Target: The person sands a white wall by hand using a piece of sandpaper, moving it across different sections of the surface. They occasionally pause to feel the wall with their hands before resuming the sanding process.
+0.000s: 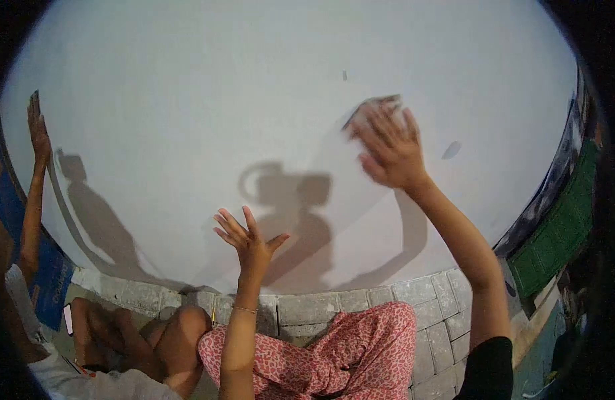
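A large pale wall [187, 100] fills most of the view, with shadows of a head and arms on it. Raised at centre right, my right hand [391, 147] is blurred by motion, its fingers spread over a light cloth-like piece with a dark edge, held flat against the wall. Lower down, left of the middle, my left hand [246, 237] is up before the wall with fingers apart and nothing in it. A small grey mark [344, 75] shows on the wall above my right hand.
At the left sits another person, one hand [37, 130] raised at the wall. A phone [69, 319] and blue cardboard [51, 287] are near them. My legs in pink patterned trousers [367, 340] are folded on grey paving [307, 310]. A green mat [554, 230] lies at right.
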Demonstrator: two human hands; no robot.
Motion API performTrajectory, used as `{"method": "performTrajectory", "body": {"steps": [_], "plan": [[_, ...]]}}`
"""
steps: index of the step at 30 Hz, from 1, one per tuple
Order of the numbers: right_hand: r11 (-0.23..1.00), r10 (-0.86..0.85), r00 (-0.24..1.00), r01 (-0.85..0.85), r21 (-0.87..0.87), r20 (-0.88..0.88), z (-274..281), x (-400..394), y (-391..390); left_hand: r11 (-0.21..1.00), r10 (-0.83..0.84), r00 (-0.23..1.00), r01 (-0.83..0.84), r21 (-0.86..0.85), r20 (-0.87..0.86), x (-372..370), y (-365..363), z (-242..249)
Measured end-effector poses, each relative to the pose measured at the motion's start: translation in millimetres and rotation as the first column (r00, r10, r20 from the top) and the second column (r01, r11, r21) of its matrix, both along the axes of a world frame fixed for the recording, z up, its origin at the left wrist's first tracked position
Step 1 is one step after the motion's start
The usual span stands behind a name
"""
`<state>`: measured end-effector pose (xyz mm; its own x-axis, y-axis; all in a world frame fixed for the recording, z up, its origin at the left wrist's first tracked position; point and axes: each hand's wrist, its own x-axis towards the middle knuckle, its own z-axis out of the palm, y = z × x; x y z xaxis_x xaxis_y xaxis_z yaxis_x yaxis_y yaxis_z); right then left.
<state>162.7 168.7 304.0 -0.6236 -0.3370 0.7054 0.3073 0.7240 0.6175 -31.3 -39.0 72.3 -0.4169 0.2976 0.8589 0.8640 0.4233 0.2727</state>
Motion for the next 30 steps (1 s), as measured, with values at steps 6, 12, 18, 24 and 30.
{"method": "performTrajectory", "body": {"steps": [6,12,18,24,30], "plan": [[0.95,-0.006,0.895,-0.135,-0.282,-0.446,-33.3,-5.3,-1.8,1.0,0.014,1.0,-0.014,-0.002,-0.001,-1.1,1.2,-2.2],[0.989,0.039,0.997,-0.048,0.137,0.067,-38.8,23.2,28.2,1.0,0.024,1.0,-0.024,-0.014,-0.002,-1.1,1.4,-5.9],[0.91,0.0,0.845,-0.221,-0.35,-0.534,-22.6,-0.6,2.6,1.0,0.013,1.0,-0.012,0.017,-0.026,0.7,1.6,-5.2],[0.998,0.025,0.991,-0.032,-0.049,-0.133,14.3,0.2,-12.2,1.0,-0.002,1.0,0.002,-0.02,0.031,10.6,-6.4,-6.1],[0.996,0.087,0.984,-0.082,-0.035,0.153,16.5,-37.8,-35.8,1.0,-0.029,0.998,0.028,0.008,0.048,11.2,-6.8,-5.0]]}}
